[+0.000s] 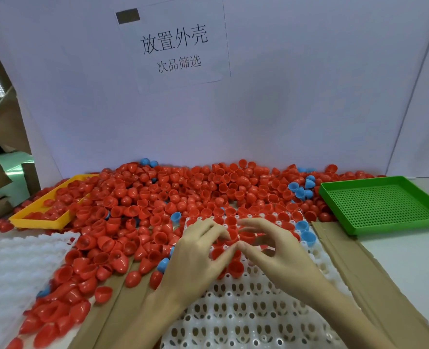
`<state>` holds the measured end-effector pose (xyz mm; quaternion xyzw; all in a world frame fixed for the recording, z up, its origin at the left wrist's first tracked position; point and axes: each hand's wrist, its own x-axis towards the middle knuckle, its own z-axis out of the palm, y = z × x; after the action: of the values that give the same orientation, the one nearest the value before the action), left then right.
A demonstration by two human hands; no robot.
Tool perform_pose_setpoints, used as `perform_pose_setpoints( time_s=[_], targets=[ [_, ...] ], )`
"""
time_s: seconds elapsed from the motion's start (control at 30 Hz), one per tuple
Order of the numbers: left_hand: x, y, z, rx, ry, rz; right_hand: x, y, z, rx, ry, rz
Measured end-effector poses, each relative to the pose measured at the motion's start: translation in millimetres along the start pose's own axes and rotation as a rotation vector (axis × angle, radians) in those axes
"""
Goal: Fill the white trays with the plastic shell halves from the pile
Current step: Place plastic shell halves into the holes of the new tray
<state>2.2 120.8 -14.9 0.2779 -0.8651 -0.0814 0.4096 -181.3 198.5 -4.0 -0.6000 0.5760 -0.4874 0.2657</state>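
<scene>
White plastic fills the near edge of my view: the white tray [246, 316] sits at six o'clock, straight under my wrists, its near rows of sockets bare and only its far rows carrying shells. I judge it was set that close so both hands can reach every socket without stretching.

My left hand [196, 258] and right hand [281, 255] meet over the tray's filled far end, fingertips nearly touching. The left grip looks pinched on a red shell half [224, 236] at its fingertips; the right grip has its fingers curled down among the seated red shells [236, 269], but I cannot tell whether it holds one or only steadies them. I read this as seating shells into sockets, working from the far rows toward me, with most of the tray left to do.

At nine o'clock lies a second white tray [14, 268], its bumpy side showing, presumably waiting its turn. Brown cardboard [354, 263] covers the surface under and beside the tray.

Farther out, the pile [183, 192] of red halves, with a few blue shells [301, 190] mixed in, spreads from ten to one o'clock and touches the tray's far edge, so stock is always close to hand. A yellow tray [40, 217] at ten o'clock is half buried in it; a green tray [384, 205] at two o'clock holds nothing. A paper sign [175, 44] hangs at twelve
</scene>
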Motion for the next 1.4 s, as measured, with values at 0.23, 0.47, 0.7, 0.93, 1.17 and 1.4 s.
perform_pose_setpoints(
  time_s=[0.23,0.47,0.7,0.93,1.17,1.4],
  targets=[
    [-12.2,0.9,-3.4,-0.159,0.023,-0.179,-3.9,-2.1,3.9,-0.056,0.018,-0.095],
    [-11.7,5.9,-5.0,-0.234,0.081,-0.152,-5.0,-2.7,1.8,-0.082,0.020,-0.155],
    [-8.3,5.5,-8.7,-0.301,0.021,-0.173,-5.3,-8.7,1.2,0.148,-0.016,-0.135],
    [-12.0,7.4,-12.0,-0.698,-0.132,-0.399,-5.7,-10.6,0.5,0.180,-0.039,-0.071],
    [-12.8,5.3,-9.4,-0.701,-0.192,-0.370,-8.3,-11.8,6.4,0.158,-0.047,-0.030],
    [-10.1,1.9,-7.0,-0.429,-0.045,-0.229,-3.8,-4.1,-0.5,-0.012,0.128,0.003]
  ],
)
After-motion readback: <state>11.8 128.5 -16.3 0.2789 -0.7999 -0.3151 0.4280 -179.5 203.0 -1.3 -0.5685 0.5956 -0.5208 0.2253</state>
